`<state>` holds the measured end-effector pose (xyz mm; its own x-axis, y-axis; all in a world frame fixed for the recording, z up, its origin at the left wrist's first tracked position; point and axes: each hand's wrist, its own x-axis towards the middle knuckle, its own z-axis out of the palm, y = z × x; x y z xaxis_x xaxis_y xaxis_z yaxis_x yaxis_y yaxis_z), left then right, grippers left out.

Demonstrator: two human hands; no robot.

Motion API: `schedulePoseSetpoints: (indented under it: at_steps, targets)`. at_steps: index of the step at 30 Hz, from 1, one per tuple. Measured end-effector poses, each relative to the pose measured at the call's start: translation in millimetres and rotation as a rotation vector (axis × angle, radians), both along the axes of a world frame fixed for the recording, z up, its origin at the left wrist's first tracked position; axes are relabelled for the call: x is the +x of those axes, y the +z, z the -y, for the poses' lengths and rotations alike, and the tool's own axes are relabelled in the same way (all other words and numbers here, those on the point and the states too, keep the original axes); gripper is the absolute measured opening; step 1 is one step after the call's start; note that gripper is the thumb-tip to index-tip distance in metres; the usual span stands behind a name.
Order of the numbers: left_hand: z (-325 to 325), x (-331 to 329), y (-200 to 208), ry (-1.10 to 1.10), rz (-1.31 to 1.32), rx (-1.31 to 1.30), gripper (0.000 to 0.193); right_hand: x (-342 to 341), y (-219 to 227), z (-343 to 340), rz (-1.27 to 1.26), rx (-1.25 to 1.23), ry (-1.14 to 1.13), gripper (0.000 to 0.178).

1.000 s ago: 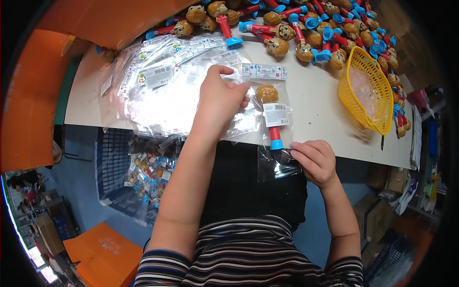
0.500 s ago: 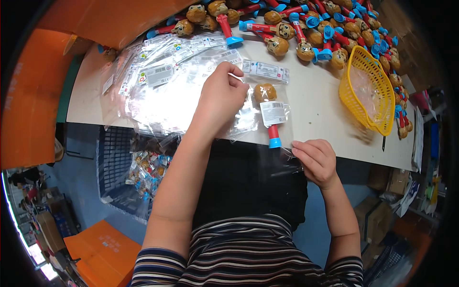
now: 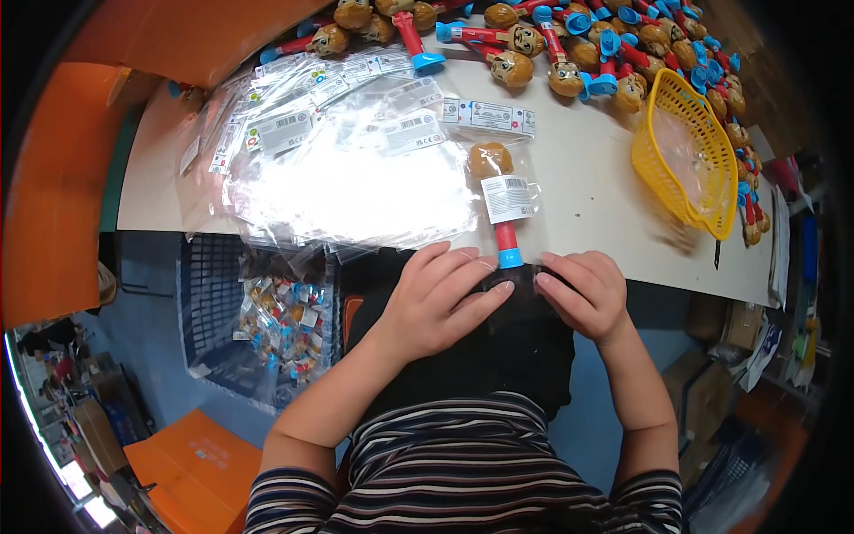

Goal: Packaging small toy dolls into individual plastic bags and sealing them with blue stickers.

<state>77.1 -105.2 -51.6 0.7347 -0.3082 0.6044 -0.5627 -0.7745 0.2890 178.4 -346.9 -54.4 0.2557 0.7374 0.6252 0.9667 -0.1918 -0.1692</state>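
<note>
A clear plastic bag [image 3: 528,165] with a printed header strip lies at the table's front edge. Inside it is a toy figure [image 3: 506,238] with a brown round head, red stem and blue foot, a white label [image 3: 508,198] over its middle. The bag's near end hangs past the edge, below the blue foot. My left hand [image 3: 442,298] pinches that end on its left side, thumb against fingers. On its right side my right hand [image 3: 584,289] pinches it too. The film between my fingertips is hard to make out.
A spread of flat clear bags [image 3: 329,178] covers the table's left part. Loose toy figures [image 3: 565,76] heap along the back and right. A yellow basket [image 3: 648,147] holding clear film stands at the right. Below the table, a blue crate [image 3: 209,320] contains bagged figures.
My left hand has come down from beside the bag's header end to its near end, next to the blue foot. My right hand stays close to the same place.
</note>
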Motion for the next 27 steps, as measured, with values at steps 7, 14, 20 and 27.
schedulePoseSetpoints:
  at_steps: [7, 14, 20, 27]
  targets:
    - [-3.3, -5.5, -15.7, 0.009, 0.037, -0.146, 0.031, -1.3, -1.7, -0.1, -0.05, -0.022, 0.04, 0.03]
    - [4.1, -17.4, -4.2, 0.086, -0.428, -0.651, 0.015, -8.2, 9.5, -6.5, -0.36, 0.024, -0.023, 0.016]
    - [22.0, -15.3, 3.6, 0.173, -0.644, -1.073, 0.004, -30.7, 32.8, -12.8, -1.041, 0.031, -0.307, 0.008]
    - [25.7, -11.9, 10.8, 0.233, -0.767, -1.261, 0.008, -35.0, 41.5, -16.2, -1.53, 0.095, -0.533, 0.009]
